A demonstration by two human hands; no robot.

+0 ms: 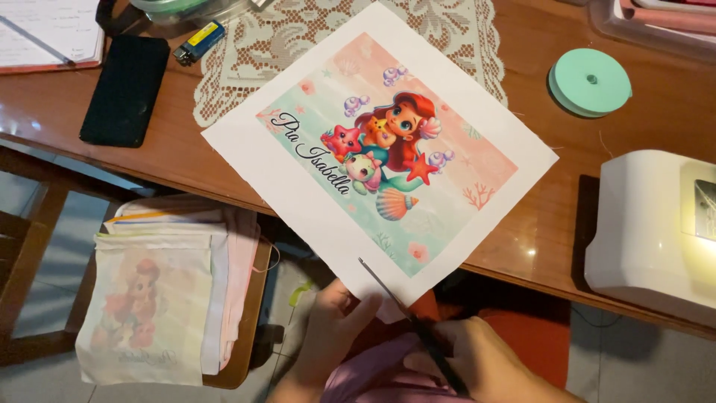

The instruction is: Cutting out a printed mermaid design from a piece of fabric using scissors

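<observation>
A white fabric sheet [477, 127] printed with a cartoon mermaid and sea creatures lies tilted on the wooden table [656, 134], its near corner hanging over the table edge. My left hand [332, 336] pinches that near corner from below. In my right hand [485, 366] are thin dark scissors [406, 317], their pointed blades aimed up-left and resting at the sheet's near edge. Purple cloth sits in my lap between both hands.
A white machine [656, 224] stands at the table's right. A mint-green ribbon spool [591, 82], lace doily [276, 45], black phone [125, 89], lighter [198, 42] and notebook [45, 33] lie farther back. A chair at left holds a stack of printed fabrics [160, 291].
</observation>
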